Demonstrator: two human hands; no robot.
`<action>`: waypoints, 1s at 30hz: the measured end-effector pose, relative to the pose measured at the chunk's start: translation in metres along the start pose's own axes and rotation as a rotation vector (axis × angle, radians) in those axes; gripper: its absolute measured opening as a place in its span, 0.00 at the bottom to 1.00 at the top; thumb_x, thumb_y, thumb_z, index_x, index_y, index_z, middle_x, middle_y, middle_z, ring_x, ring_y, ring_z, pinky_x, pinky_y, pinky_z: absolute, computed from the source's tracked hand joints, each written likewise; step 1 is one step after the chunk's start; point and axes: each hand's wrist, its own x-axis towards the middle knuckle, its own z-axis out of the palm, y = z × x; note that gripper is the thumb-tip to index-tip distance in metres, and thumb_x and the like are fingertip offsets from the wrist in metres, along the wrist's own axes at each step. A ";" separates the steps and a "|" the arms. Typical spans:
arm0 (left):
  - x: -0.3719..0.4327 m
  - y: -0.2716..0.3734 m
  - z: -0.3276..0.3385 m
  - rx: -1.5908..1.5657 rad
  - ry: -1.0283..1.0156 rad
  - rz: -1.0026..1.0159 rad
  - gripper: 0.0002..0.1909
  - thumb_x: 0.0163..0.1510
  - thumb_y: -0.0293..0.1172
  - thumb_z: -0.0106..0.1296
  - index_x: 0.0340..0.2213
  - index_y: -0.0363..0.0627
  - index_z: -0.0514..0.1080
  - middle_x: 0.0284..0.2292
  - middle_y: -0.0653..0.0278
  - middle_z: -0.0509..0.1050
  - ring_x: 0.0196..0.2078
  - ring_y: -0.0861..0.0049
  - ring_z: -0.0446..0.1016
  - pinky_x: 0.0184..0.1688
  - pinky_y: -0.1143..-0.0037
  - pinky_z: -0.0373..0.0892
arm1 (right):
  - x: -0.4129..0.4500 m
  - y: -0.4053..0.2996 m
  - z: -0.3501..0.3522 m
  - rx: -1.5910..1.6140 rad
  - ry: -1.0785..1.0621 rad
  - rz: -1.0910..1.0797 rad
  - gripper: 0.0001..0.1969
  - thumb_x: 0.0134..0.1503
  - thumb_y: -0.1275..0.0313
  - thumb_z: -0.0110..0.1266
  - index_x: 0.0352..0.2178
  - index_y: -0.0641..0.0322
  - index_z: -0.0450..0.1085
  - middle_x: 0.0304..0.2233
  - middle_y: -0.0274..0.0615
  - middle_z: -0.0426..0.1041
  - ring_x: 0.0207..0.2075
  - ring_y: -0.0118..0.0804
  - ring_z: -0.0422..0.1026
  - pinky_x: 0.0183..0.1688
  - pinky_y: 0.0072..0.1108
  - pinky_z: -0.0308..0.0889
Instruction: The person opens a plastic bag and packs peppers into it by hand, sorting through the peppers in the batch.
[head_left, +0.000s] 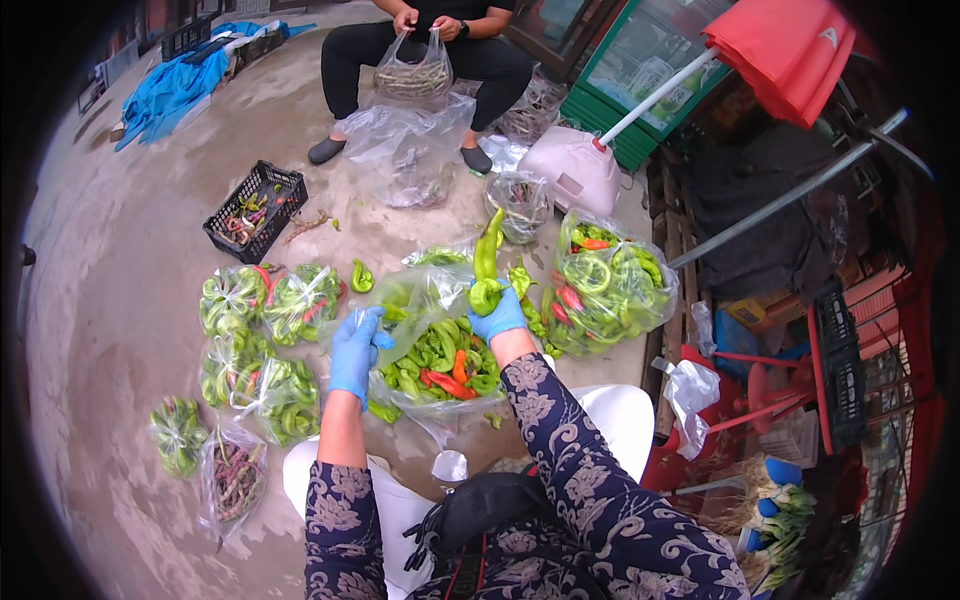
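My left hand (355, 351), in a blue glove, pinches the edge of a clear plastic bag (435, 289) that spreads towards the right hand. Gloved in blue as well, my right hand (495, 311) grips green peppers (486, 259), a long one pointing up and a curled one by the fingers. Below and between the hands, a large open plastic bag holds green peppers (427, 358) with several red ones (450, 384). Filled clear bags of peppers (289, 397) stand on the ground at the left, beside a bag of mottled bean pods (236, 476).
A big bag of peppers (607, 292) stands at the right, near a pinkish umbrella base (574, 169). A black plastic crate (259, 214) holds scraps. Opposite sits a person (427, 56) holding a bag of long pods. A wooden pallet (667, 217) edges the right side.
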 end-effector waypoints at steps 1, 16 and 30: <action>0.000 -0.001 -0.001 -0.011 -0.003 0.001 0.09 0.53 0.32 0.43 0.34 0.44 0.69 0.14 0.68 0.69 0.08 0.93 0.49 0.11 0.86 0.44 | -0.002 0.000 0.001 0.001 -0.005 -0.002 0.10 0.48 0.59 0.41 0.24 0.49 0.66 0.21 0.31 0.70 0.24 0.32 0.70 0.25 0.24 0.63; 0.001 -0.004 0.003 -0.036 -0.027 0.023 0.10 0.53 0.31 0.42 0.36 0.44 0.69 0.14 0.68 0.69 0.09 0.92 0.49 0.11 0.87 0.44 | -0.014 0.009 0.004 0.072 -0.094 0.049 0.09 0.47 0.63 0.42 0.25 0.53 0.65 0.21 0.35 0.69 0.23 0.33 0.69 0.26 0.23 0.66; 0.001 -0.001 0.008 -0.023 -0.046 0.018 0.10 0.53 0.32 0.44 0.36 0.45 0.69 0.14 0.68 0.69 0.09 0.92 0.48 0.11 0.87 0.44 | -0.001 0.021 -0.003 0.073 -0.181 0.013 0.09 0.48 0.63 0.42 0.26 0.55 0.65 0.21 0.36 0.68 0.22 0.33 0.68 0.25 0.22 0.66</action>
